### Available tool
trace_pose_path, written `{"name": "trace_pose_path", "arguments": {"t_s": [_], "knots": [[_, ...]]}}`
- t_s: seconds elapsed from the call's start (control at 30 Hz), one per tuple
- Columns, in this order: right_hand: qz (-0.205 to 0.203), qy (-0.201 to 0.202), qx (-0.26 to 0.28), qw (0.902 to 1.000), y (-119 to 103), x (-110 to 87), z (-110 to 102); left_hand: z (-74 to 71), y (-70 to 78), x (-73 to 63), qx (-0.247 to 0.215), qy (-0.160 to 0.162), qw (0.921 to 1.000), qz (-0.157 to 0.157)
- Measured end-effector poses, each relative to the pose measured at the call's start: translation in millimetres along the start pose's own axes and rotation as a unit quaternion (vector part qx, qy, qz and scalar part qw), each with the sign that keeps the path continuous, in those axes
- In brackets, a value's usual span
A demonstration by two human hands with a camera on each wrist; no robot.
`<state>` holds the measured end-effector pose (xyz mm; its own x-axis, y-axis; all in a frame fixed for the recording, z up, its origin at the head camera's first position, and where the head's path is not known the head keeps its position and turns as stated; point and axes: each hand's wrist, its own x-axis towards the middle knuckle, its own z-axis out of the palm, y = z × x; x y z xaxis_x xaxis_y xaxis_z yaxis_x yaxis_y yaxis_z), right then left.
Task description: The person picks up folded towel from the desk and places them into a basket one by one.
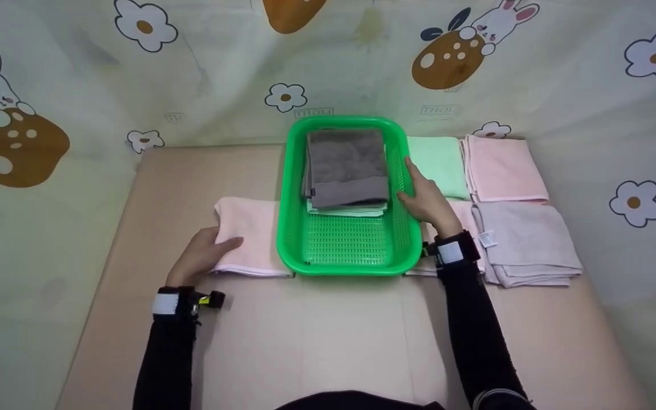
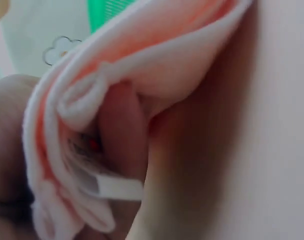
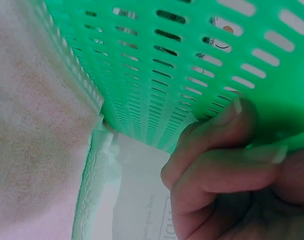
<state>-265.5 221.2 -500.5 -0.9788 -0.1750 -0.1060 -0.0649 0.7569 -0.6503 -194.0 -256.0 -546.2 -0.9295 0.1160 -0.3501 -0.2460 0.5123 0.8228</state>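
Observation:
A folded pink towel (image 1: 255, 234) lies left of the green plastic basket (image 1: 283, 242), which overlaps its right end in the head view. My left hand (image 1: 200, 253) pinches the towel's left edge, the thumb on top. In the left wrist view the edge's folded layers bend around a finger (image 2: 123, 127), beside a small white tag (image 2: 119, 188). My right hand (image 1: 431, 205) grips the basket's right side at the rim, with curled fingers (image 3: 212, 145) against the slotted wall in the right wrist view. Inside the basket, folded dark grey towels (image 1: 348, 165) lie over a mint one (image 1: 346, 212).
Right of the basket, folded towels lie in two rows: mint green (image 1: 437, 165) and pink (image 1: 507, 171) behind, pink (image 1: 463, 215) and pale grey (image 1: 533, 242) in front. A patterned cloth (image 1: 220, 74) hangs behind the beige tabletop (image 1: 351, 330).

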Motion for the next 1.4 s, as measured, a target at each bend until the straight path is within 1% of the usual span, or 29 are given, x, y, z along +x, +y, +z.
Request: {"name": "trace_pose_path", "arguments": {"t_s": [0.07, 0.23, 0.3, 0.43, 0.53, 0.67, 0.8, 0.93, 1.03, 1.17, 1.27, 1.4], "knots": [[0.001, 0.003, -0.001, 1.0000, -1, 0.6, 0, -3.3, 7.1, -1.3, -0.018, -0.004, 0.9997, 0.014], [0.009, 0.004, -0.003, 1.0000, -2, 2.1, 0, -14.2, 30.7, -8.1, -0.079, -0.016, 0.9964, 0.027], [0.010, 0.004, -0.001, 0.9999, -2, 2.4, 0, -19.1, 41.0, -11.3, -0.093, -0.016, 0.9949, 0.035], [0.008, 0.003, 0.005, 0.9999, -3, 3.2, 0, -28.3, 61.1, -17.1, -0.090, -0.002, 0.9942, 0.058], [0.003, 0.002, 0.006, 1.0000, -3, 4.2, 0, -34.2, 75.2, -22.1, -0.089, 0.001, 0.9938, 0.066], [0.001, 0.004, 0.004, 1.0000, -4, 4.9, 0, -41.6, 95.0, -29.4, -0.108, -0.002, 0.9911, 0.077], [-0.001, 0.003, 0.002, 1.0000, -5, 4.7, 0, -46.6, 116.7, -36.1, -0.125, -0.001, 0.9875, 0.096], [-0.001, 0.003, 0.006, 1.0000, -5, 4.5, 2, -49.1, 138.4, -42.0, -0.134, 0.000, 0.9837, 0.120], [0.002, -0.002, 0.011, 0.9999, -5, 3.9, 3, -51.3, 155.0, -45.4, -0.140, 0.000, 0.9787, 0.150], [0.000, -0.001, 0.004, 1.0000, -5, 1.5, 2, -51.9, 176.4, -44.8, -0.144, -0.004, 0.9707, 0.192], [-0.002, 0.030, -0.019, 0.9994, -5, -3.0, -4, -47.3, 188.9, -40.3, -0.147, -0.012, 0.9666, 0.210], [-0.006, 0.080, -0.028, 0.9964, -12, -9.2, -26, -37.5, 201.3, -35.0, -0.151, -0.028, 0.9651, 0.212]]}}
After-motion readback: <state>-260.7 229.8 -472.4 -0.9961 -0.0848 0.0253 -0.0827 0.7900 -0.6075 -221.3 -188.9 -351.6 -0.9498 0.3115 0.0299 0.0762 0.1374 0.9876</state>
